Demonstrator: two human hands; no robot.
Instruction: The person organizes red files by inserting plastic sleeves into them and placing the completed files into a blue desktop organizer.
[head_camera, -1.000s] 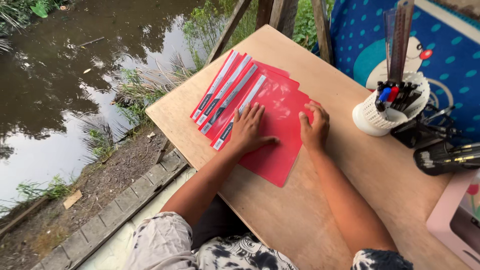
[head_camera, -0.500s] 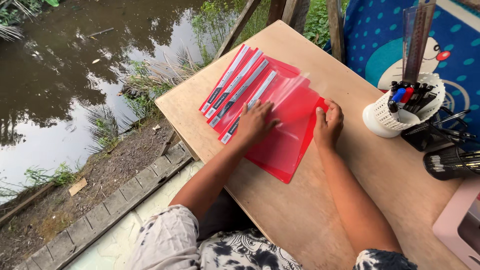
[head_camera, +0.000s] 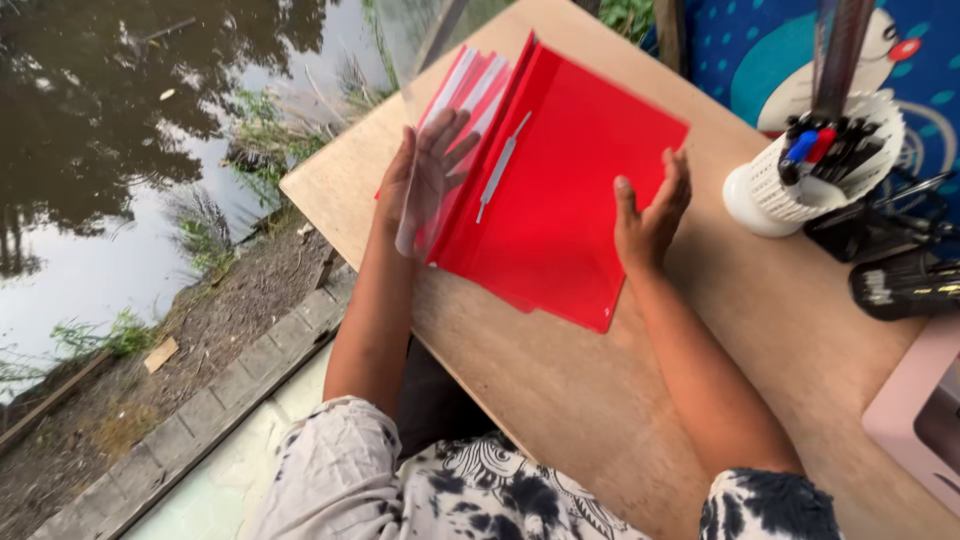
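One opened red report folder (head_camera: 570, 200), several more stacked beneath, count unclear; one white pen holder (head_camera: 790, 200); two black holders (head_camera: 900, 285).

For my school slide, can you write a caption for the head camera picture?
Left hand lifts the clear cover of a red folder; right hand rests on its edge.

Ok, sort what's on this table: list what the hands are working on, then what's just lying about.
In hand:
- top red folder, opened flat
- its clear cover, lifted by the left hand
- metal fastener strip inside
- right hand, at the folder's right edge
- other red folders stacked beneath

Lying about:
- white pen holder with markers
- black mesh holders
- pink box
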